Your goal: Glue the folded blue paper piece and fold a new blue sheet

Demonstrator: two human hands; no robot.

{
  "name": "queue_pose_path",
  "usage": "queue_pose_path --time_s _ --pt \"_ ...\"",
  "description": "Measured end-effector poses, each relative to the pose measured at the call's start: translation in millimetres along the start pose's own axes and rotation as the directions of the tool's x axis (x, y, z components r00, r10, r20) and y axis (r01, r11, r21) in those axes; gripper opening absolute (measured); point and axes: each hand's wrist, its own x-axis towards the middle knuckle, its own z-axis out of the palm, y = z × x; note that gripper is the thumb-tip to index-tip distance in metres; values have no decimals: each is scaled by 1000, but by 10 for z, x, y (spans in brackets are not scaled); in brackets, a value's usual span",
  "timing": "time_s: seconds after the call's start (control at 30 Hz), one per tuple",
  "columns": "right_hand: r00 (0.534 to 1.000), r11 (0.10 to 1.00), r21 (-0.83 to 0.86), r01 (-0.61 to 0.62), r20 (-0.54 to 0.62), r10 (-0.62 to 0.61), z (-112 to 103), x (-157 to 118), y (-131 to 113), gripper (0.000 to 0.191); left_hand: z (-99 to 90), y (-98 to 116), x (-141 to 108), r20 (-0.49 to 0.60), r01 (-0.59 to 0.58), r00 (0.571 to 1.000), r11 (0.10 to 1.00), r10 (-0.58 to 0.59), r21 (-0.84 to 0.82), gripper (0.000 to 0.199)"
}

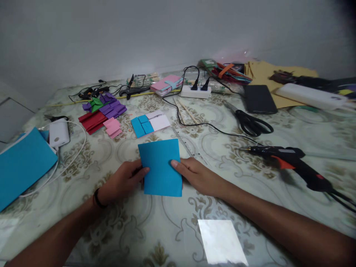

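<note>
Blue sheet [161,172] held over the bench [155,231], left hand [126,176] and right hand [196,174] pinching its side edges in their fingers; no flaps visible on its near face, while blue-and-white piece [142,125], red piece [91,121], pink piece [112,127] beyond look already folded.

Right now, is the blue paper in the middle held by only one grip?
No, the left grip and the right grip both hold the blue paper, at opposite sides.
</note>
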Motion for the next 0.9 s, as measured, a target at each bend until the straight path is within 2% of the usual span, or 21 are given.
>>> queue_pose_path --time_s 0.9 --pt "1000 1000 20 18 -3 -18 12 1 6 65 -2 -19 -1 13 -1 1000 1000 1 -3 35"
